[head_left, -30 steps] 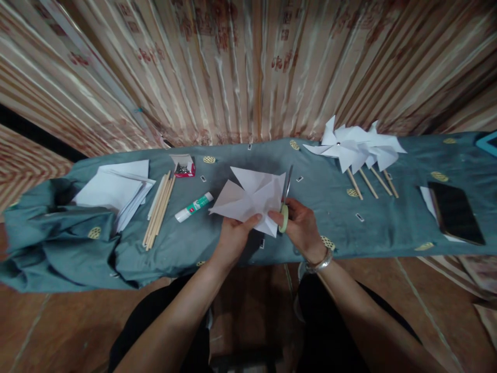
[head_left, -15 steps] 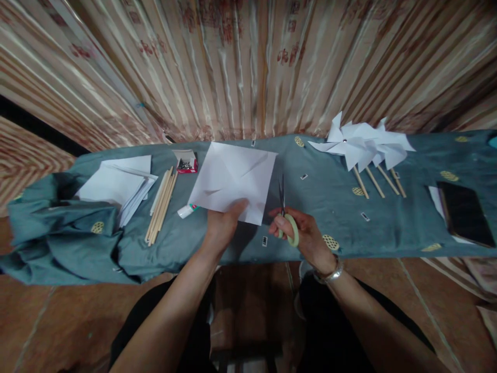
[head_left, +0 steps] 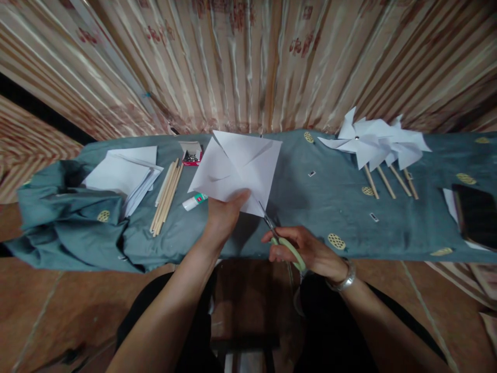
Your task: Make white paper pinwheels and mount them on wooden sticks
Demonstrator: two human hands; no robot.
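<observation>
A square sheet of white paper (head_left: 236,160) is pinched at its near edge by my left hand (head_left: 225,215), thumb on top and fingers hidden beneath. Slits run inward from some of its corners. My right hand (head_left: 297,246) grips a pair of scissors (head_left: 287,247) by the pale green handles. Their blades meet the paper's near right corner and point inward; part of a blade is hidden, and how far they are spread is hard to tell. Beside the left hand, a white and green glue stick (head_left: 194,202) lies on the cloth.
Several wooden sticks (head_left: 166,199), a red box of small metal pins (head_left: 192,155) and a stack of paper (head_left: 124,176) lie left on the teal tablecloth (head_left: 303,207). White paper pinwheels (head_left: 373,140) on sticks and a dark phone (head_left: 476,215) lie right. A curtain (head_left: 248,67) hangs behind.
The scissors have swung left and down, from beside the paper to its near right corner. My left hand still holds the sheet, and a slit at its far left corner now gapes.
</observation>
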